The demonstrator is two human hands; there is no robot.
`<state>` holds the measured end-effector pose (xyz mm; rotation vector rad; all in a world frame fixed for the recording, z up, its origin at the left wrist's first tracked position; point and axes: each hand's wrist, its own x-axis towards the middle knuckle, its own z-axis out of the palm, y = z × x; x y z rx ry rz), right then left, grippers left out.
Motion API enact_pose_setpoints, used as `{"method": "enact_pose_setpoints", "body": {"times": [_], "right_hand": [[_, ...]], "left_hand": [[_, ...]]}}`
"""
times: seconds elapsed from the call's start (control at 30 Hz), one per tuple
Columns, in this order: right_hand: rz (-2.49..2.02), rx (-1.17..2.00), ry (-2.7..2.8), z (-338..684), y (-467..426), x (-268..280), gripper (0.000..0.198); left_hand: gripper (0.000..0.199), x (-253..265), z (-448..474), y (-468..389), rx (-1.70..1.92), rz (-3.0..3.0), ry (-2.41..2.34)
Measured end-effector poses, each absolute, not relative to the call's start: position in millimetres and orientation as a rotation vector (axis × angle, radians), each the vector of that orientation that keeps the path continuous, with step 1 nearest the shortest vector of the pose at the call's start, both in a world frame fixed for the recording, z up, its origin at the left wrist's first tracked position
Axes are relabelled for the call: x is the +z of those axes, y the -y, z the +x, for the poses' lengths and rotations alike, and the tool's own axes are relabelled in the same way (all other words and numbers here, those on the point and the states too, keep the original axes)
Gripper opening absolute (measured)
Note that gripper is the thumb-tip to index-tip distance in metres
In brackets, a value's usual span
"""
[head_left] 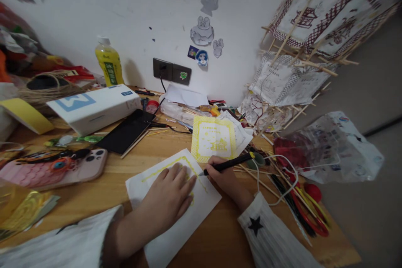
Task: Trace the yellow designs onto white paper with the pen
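Note:
A white sheet of paper [176,238] lies tilted on the wooden desk, with a yellow outline drawn on it. My left hand [166,192] rests flat on the sheet, fingers stretched out over part of the drawing. My right hand [224,180] grips a black marker [232,162] with a yellow end, its tip down near the yellow line at the sheet's right side. Just beyond the sheet lies a paper with a yellow pattern [214,139], showing a border and a small building; another patterned sheet sits partly under it.
A black tablet-like slab [125,132], a white box [96,106] and a phone [94,163] lie to the left. A yellow drink bottle [109,63] stands by the wall. At right are red scissors [309,213], a white cable [293,167], a plastic bag [339,150] and stick-framed paper lanterns [285,77].

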<state>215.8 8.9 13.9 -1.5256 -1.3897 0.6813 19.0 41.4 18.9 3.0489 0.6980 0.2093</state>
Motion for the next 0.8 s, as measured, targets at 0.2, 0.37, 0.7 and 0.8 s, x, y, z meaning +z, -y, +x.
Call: {"method": "enact_pose_setpoints", "body": {"times": [0.2,0.37,0.7,0.8], "right_hand": [[-1.528,0.695,1.377,215.3,-8.4,13.9,0.023],[-1.534,0.715,1.379,216.1,-7.7,14.7,0.023],[-1.554,0.746,1.372,217.7,-7.5,13.8,0.020],[-1.553,0.746,1.379,218.6,-7.5,12.8,0.019]], "left_hand": [[0.040,17.7,19.3,-41.9,0.205,3.046,-0.700],[0.039,17.6,20.0,-42.7,0.190,3.038,-0.717],[0.040,18.0,19.5,-41.4,0.182,3.027,-0.719],[0.039,17.7,19.3,-41.1,0.193,3.028,-0.722]]}}
